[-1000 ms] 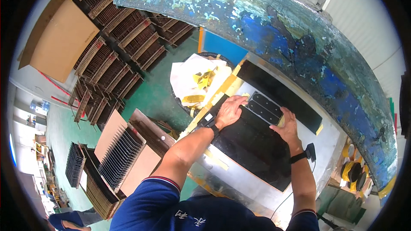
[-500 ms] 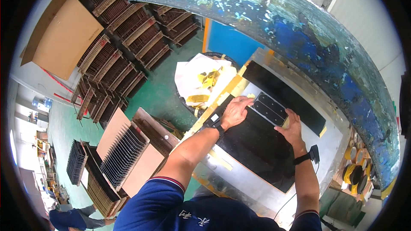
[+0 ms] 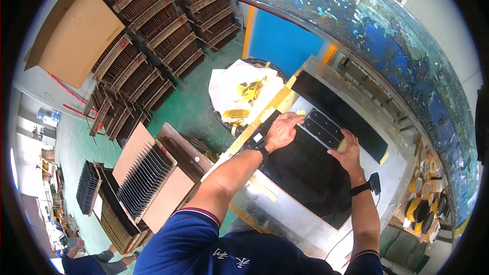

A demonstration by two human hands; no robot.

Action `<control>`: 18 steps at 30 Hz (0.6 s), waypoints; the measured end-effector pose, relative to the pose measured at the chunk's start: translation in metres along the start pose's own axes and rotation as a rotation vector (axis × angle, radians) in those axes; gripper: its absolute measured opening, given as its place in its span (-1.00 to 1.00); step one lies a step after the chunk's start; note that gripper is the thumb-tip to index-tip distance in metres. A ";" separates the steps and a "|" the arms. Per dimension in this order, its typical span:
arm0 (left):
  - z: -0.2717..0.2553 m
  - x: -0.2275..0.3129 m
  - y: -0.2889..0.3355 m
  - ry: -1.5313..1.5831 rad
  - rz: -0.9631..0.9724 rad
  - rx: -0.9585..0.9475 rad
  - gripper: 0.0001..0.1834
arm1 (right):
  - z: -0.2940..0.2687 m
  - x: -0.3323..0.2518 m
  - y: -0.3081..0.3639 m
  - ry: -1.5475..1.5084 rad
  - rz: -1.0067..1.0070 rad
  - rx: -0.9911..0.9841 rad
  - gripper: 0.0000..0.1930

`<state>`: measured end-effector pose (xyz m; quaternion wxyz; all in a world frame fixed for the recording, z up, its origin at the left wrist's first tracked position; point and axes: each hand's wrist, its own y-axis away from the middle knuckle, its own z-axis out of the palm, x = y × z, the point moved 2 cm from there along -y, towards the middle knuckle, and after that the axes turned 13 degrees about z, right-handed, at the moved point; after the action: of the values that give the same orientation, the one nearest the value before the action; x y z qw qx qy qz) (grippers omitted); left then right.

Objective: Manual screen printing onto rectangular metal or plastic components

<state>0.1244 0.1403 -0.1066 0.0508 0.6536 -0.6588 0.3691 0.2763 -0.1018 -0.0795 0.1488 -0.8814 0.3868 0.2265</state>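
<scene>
A small black panel (image 3: 322,128) with rounded ends, a pale border and several small holes lies between my two hands. The fingertips of my left hand (image 3: 281,131) are drawn together and press on its left end, by a bit of yellow tape. My right hand (image 3: 348,153) curls round the other end, thumb on the near side and fingers on the far side. Beneath and nearer to me is a large glossy black sheet (image 3: 310,183). A long black strip (image 3: 346,117) lies just beyond the panel. What the fingertips cover is hidden.
A curved, paint-stained beam (image 3: 377,35) arches over the worktable (image 3: 392,173). Left of the table stands a bin (image 3: 224,89) of paper and yellow tape scraps. Racked black sheets (image 3: 145,173), tape rolls (image 3: 420,209) at right, and another person (image 3: 97,262) at lower left are around.
The view has shifted slightly, so the beam sits higher. Both hands keep almost the same place on the panel. At lower left, the other person has moved and a raised arm shows.
</scene>
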 end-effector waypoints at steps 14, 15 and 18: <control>0.001 -0.005 0.003 0.088 -0.058 0.084 -0.49 | 0.002 0.004 -0.001 -0.028 0.001 0.010 -0.15; 0.002 -0.005 0.003 0.068 -0.047 0.057 -0.47 | 0.001 0.002 -0.001 -0.033 0.013 0.005 -0.15; 0.002 -0.002 0.002 0.026 0.000 0.048 -0.45 | -0.001 0.001 -0.002 -0.011 -0.022 0.009 -0.14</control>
<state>0.1237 0.1413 -0.1099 0.0438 0.6496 -0.6492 0.3933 0.2784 -0.1020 -0.0794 0.1574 -0.8836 0.3774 0.2281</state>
